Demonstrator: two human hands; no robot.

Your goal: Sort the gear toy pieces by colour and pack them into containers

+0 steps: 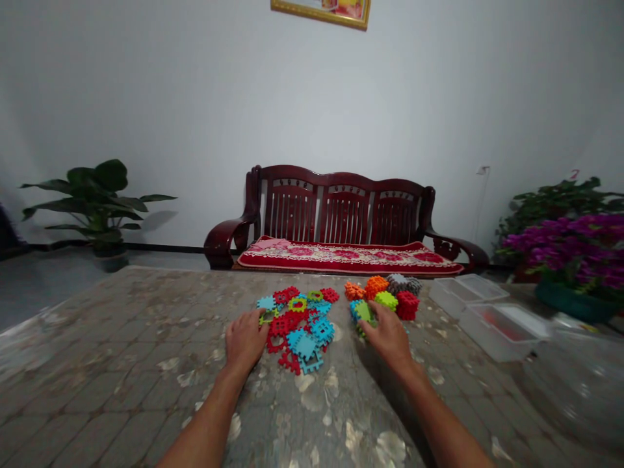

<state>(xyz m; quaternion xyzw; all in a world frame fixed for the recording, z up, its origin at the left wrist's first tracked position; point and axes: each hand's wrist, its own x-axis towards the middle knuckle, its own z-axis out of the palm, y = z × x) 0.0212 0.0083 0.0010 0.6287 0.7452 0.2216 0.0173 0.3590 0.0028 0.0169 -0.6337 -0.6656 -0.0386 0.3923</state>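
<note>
A loose pile of flat interlocking plastic tiles (pixel 296 320), in red, blue and lime green with notched edges, lies in the middle of the table. My left hand (pixel 245 339) is at the pile's left side, its thumb and fingertips closed on the edge of a lime-green tile (pixel 268 317). To the right, my right hand (pixel 390 337) grips a stack of green and blue tiles (pixel 361 312) between thumb and fingers; its underside is partly hidden. Just beyond that hand are stacks sorted by colour: orange (pixel 376 286), lime (pixel 387 299), red (pixel 407 305) and grey (pixel 397 283).
Clear plastic boxes (pixel 502 331) and a transparent container (pixel 580 377) stand along the table's right side, beside purple flowers in a green pot (pixel 575 300). A patterned cloth covers the table (pixel 121 364). Behind it is a dark wooden bench (pixel 344 208).
</note>
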